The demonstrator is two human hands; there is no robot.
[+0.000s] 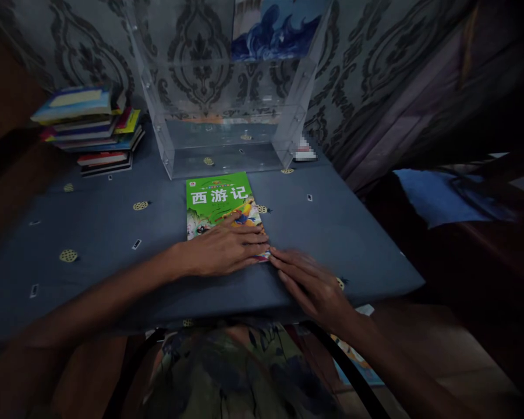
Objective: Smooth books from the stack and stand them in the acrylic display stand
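Head view: left hand (225, 249) fingers flat (spread) on green book (216, 201).

Two bare forearms reach in from the bottom of the view, with no sleeves, watch, rings or bracelets visible on either. The left hand (227, 250) and right hand (310, 285) are ungloved. Below them, the person's lap shows a garment with a dark, leafy green-and-cream pattern.

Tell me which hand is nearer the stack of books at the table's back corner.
Left. The left hand lies flat on the green book, on the side towards the stack of books; the right hand lies farther away.
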